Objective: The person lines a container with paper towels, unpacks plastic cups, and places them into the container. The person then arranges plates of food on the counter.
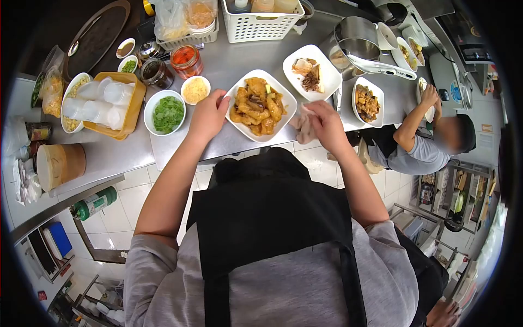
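A square white bowl (261, 106) of glazed, golden-brown food stands at the front of the steel counter. My left hand (209, 113) grips its left rim between thumb and fingers. Beside its right edge, my right hand (327, 124) is closed on a crumpled beige cloth (306, 126). Behind that hand lies a white dish (311, 73) with brown shreds and pale pieces. Left of my left hand are a small bowl of minced yellowish bits (195, 90) and a white bowl of chopped greens (168, 113).
A yellow tub of plastic cups (132, 103), jars (187, 61) and a white basket (261, 28) stand left and behind. A pot (357, 41) and another filled bowl (368, 102) are right. A co-worker (430, 136) works at the far right.
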A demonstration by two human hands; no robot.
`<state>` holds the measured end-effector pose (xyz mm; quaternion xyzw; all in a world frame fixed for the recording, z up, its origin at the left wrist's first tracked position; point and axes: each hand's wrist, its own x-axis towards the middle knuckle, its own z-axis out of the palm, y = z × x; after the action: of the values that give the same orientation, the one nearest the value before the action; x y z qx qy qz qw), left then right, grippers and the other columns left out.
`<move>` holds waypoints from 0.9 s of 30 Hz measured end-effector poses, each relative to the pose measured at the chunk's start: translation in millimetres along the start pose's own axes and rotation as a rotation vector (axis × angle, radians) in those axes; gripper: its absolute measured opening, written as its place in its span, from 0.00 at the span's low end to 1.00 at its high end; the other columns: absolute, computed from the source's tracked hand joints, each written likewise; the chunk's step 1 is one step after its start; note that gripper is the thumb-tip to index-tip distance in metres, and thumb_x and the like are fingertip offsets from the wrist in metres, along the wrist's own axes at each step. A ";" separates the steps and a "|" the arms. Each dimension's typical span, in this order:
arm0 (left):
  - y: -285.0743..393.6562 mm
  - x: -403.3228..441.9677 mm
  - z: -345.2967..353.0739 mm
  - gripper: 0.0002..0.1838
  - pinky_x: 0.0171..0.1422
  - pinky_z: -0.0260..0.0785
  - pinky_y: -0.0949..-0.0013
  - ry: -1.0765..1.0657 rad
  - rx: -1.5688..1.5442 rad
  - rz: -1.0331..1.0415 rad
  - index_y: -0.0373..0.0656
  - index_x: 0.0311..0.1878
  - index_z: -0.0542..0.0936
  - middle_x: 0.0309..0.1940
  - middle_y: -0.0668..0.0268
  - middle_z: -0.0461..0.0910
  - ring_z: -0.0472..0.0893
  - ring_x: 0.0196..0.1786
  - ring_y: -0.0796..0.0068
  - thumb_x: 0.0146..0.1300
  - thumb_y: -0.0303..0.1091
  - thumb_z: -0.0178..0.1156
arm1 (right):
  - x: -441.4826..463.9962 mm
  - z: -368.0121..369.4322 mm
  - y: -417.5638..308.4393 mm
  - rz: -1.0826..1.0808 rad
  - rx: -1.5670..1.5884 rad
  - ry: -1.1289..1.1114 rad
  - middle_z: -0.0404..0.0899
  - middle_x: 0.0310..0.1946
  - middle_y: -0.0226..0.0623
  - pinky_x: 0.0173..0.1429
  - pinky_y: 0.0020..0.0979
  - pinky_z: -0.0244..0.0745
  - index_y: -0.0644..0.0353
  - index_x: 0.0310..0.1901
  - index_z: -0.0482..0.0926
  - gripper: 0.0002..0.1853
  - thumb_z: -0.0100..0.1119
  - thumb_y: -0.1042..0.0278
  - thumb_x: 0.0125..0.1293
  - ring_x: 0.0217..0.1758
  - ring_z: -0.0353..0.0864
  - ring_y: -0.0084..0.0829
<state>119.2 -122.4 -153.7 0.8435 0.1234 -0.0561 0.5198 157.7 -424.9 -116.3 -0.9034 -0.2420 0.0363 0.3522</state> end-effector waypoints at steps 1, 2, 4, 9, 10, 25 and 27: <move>-0.3 -1.1 1.0 0.14 0.32 0.74 0.65 0.000 -0.002 -0.003 0.36 0.48 0.77 0.26 0.56 0.81 0.82 0.23 0.65 0.70 0.38 0.52 | 10.1 3.2 -0.8 0.000 0.000 -0.004 0.78 0.41 0.43 0.48 0.35 0.74 0.62 0.48 0.81 0.17 0.57 0.81 0.56 0.44 0.78 0.46; -0.3 -1.1 2.0 0.16 0.29 0.74 0.67 -0.058 -0.077 -0.050 0.34 0.48 0.76 0.24 0.56 0.80 0.81 0.21 0.68 0.72 0.39 0.48 | 21.1 6.1 -4.4 -0.133 -0.188 0.006 0.78 0.43 0.42 0.50 0.35 0.73 0.60 0.48 0.81 0.17 0.56 0.81 0.56 0.46 0.77 0.44; 1.2 -0.2 3.3 0.19 0.24 0.75 0.69 -0.155 -0.218 -0.133 0.33 0.50 0.73 0.22 0.57 0.79 0.80 0.18 0.71 0.75 0.40 0.41 | 32.6 11.9 -19.5 -0.276 -0.542 -0.013 0.76 0.48 0.33 0.57 0.37 0.67 0.55 0.49 0.82 0.18 0.55 0.76 0.56 0.54 0.72 0.36; -0.5 -1.7 7.7 0.18 0.24 0.75 0.69 -0.142 -0.238 -0.109 0.32 0.49 0.73 0.21 0.57 0.79 0.80 0.18 0.70 0.75 0.38 0.41 | 31.5 20.4 -29.2 -0.293 -0.796 -0.157 0.72 0.49 0.24 0.56 0.38 0.65 0.51 0.47 0.83 0.14 0.54 0.69 0.60 0.55 0.69 0.30; -0.6 -1.9 8.8 0.18 0.24 0.75 0.69 -0.126 -0.236 -0.108 0.32 0.48 0.74 0.21 0.57 0.79 0.80 0.18 0.71 0.75 0.38 0.40 | 28.9 20.4 -32.6 -0.269 -0.821 -0.200 0.72 0.50 0.25 0.55 0.37 0.65 0.51 0.46 0.83 0.14 0.54 0.69 0.59 0.56 0.68 0.30; -5.0 -29.7 12.8 0.20 0.30 0.78 0.73 -0.102 -0.457 -0.195 0.38 0.64 0.65 0.32 0.57 0.79 0.82 0.25 0.72 0.77 0.38 0.36 | -5.0 76.6 -16.5 0.490 0.685 0.150 0.79 0.37 0.31 0.40 0.24 0.74 0.63 0.51 0.75 0.13 0.40 0.77 0.72 0.33 0.77 0.21; -5.8 -37.3 19.9 0.20 0.31 0.78 0.73 -0.115 -0.482 -0.209 0.39 0.66 0.62 0.34 0.56 0.79 0.83 0.27 0.71 0.77 0.37 0.35 | -15.5 84.1 -20.4 0.590 0.885 0.129 0.79 0.40 0.32 0.45 0.24 0.74 0.61 0.50 0.74 0.12 0.39 0.77 0.73 0.41 0.78 0.21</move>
<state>82.3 -143.3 -159.4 0.6734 0.1900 -0.1266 0.7031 115.8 -367.0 -167.5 -0.6986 0.0829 0.1766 0.6884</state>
